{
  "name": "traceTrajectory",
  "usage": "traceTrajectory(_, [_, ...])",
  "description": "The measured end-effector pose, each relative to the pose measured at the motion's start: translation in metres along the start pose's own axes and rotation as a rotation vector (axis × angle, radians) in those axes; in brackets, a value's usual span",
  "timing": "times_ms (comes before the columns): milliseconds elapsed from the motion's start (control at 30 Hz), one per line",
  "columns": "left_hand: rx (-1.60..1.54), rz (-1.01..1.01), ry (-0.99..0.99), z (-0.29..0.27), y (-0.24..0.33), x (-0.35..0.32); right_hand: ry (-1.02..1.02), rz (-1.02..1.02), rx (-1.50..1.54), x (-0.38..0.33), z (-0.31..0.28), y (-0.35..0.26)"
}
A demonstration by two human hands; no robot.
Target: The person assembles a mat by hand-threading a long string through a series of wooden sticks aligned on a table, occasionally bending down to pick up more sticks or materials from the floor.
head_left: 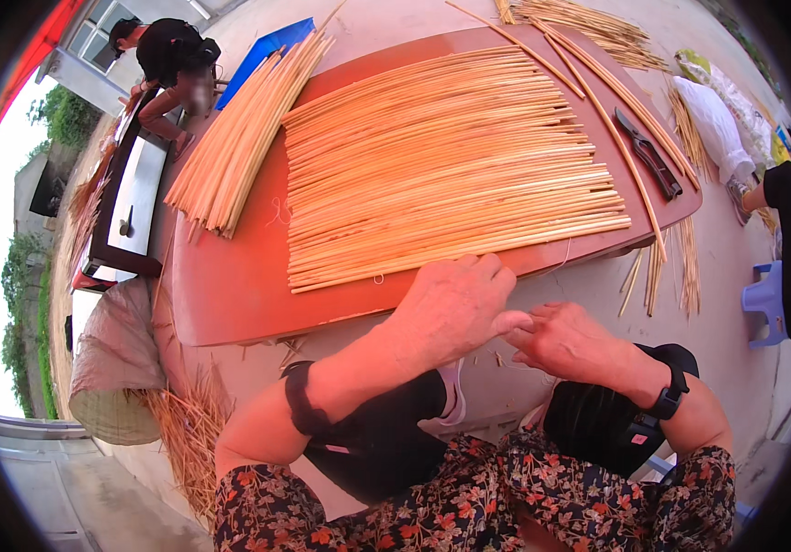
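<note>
Reed Mat at Near Edge of Tabletop, Both Hands Working Its Front Row

Reed mat (pixel 451 156), a flat layer of pale straight stalks laid side by side, covers the middle of the red-brown tabletop (pixel 230 285). Its stalks run left to right, long axis parallel to the near edge, and its front row lies just short of that edge.

Left hand (pixel 451 308) rests palm down at the near edge, knuckles touching or just short of the front stalks; its fingers (pixel 492 271) are curled together, thumb extended rightward. Right hand (pixel 570 340) sits just off the near edge, below the mat, fingertips meeting the left thumb. Its fingers appear pressed together as if pinching something thin, possibly thread; what they hold cannot be told.

The mat lies directly ahead of both hands, away from the person. The left hand is the nearer.

A loose bundle of stalks (pixel 244 138) lies slanted across the far left corner. Dark shears (pixel 648 155) rest near the right edge beside several long slanted stalks. Further stalks litter the ground to the right. Another person (pixel 170 60) works at a separate bench beyond the far left corner.
</note>
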State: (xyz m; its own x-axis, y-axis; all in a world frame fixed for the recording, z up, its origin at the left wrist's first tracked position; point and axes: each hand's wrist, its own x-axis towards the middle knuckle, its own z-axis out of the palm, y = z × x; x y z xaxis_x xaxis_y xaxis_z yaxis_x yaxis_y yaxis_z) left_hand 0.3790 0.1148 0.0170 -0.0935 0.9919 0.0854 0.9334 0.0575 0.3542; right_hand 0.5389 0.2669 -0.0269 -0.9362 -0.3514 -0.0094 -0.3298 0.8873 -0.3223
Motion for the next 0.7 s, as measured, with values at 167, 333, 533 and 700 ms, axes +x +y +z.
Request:
traceTrajectory(167, [0.284,-0.369,0.067,-0.006,-0.050,-0.056,0.320,0.090,-0.030,0.009,-0.014,0.004])
traceTrajectory(333, [0.323,-0.391,0.126,0.004,-0.075,-0.095,0.402,0.137,-0.021,0.025,-0.019,0.006])
traceTrajectory(533, [0.217,-0.313,0.217,0.011,-0.059,-0.117,0.364,0.213,-0.043,0.040,-0.016,-0.003])
traceTrajectory(700, [0.117,-0.257,0.256,0.016,-0.059,-0.122,0.397,0.302,-0.062,0.040,-0.005,0.005])
